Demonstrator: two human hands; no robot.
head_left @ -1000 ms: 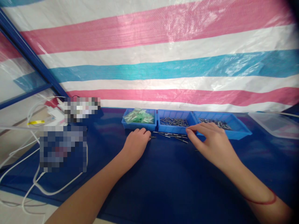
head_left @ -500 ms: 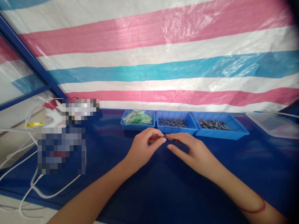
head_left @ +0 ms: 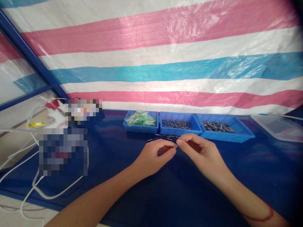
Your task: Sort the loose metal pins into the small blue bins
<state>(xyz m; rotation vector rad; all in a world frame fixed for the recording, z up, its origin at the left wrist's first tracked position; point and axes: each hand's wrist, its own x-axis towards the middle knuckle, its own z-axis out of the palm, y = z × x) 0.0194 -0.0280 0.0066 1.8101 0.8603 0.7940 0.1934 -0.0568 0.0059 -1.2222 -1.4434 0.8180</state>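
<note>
Left hand (head_left: 151, 157) and right hand (head_left: 201, 151) meet fingertip to fingertip, both pinched shut on a tiny grey metal piece (head_left: 175, 146) just above the glossy dark-blue desk (head_left: 165, 189). They sit nearer the body than half a second ago, uncovering thin loose metal pins (head_left: 165, 137) lying before three blue plastic trays (head_left: 180, 131): pale-green bits on the left, steel pins in the others.
</note>
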